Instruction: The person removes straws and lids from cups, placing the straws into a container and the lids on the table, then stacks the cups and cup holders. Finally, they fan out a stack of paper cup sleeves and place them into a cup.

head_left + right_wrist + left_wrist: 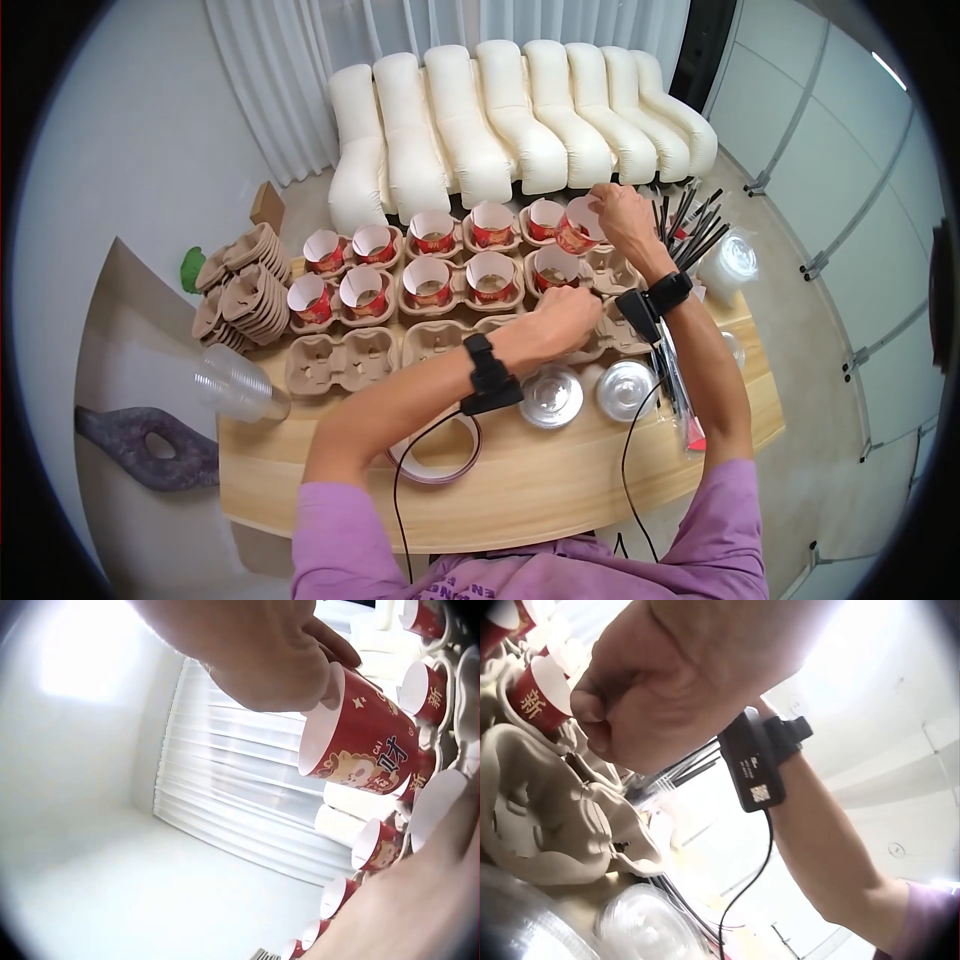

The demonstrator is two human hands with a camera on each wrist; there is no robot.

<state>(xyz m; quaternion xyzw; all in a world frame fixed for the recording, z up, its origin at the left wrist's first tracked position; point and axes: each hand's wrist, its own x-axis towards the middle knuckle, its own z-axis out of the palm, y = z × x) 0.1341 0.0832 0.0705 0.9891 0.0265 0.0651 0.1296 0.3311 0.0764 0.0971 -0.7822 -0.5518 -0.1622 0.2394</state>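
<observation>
My right hand pinches the rim of a red paper cup with a white inside, printed with gold and dark characters. That cup is tilted above the back row of moulded cardboard cup carriers. My left hand is over the front carriers with its fingers curled in, and nothing shows between them. Just beyond it a red cup sits in a carrier pocket. Other red cups fill pockets in two rows to the left. Empty pockets show in the front carrier.
Stacked carriers and nested clear plastic cups stand at the left. Clear lids and a tape roll lie near the front. Black straws and a wrapped stack of clear lids are at the right.
</observation>
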